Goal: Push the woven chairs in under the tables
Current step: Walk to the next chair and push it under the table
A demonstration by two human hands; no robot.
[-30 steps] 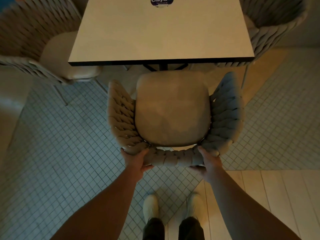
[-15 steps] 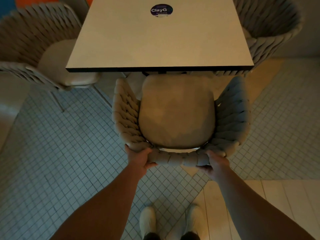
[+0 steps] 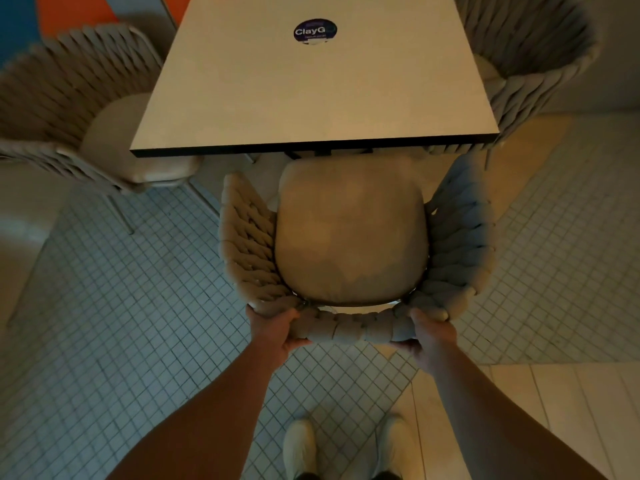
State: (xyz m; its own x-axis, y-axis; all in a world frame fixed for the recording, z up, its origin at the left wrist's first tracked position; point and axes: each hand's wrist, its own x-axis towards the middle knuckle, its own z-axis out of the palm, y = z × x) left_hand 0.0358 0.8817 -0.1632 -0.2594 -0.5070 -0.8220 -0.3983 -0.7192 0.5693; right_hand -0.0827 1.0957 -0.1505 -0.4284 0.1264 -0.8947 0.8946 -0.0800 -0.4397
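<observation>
- Standing left of the table (image 3: 311, 95), a woven chair (image 3: 69, 109) has its seat cushion partly tucked under the table's left edge.
- At the table's near edge, the middle woven chair (image 3: 353, 237) faces the table, the front of its cushion just reaching the dark rim (the seat itself is nearly all out in the open).
- On the left end of that chair's braided back rail, the left hand (image 3: 277, 329) is closed around the weave, thumb on top.
- On the right end of the same rail, the right hand (image 3: 431, 336) is wrapped around it likewise, fingers curled underneath.
- Near the table's far side sits a round dark sticker (image 3: 314, 31) reading "ClayG".
- Right of the table, a third woven chair (image 3: 533, 64) stands against the table's right edge.
- Below the middle chair, two pale shoes (image 3: 346, 448) stand where small tiles meet plank flooring.
</observation>
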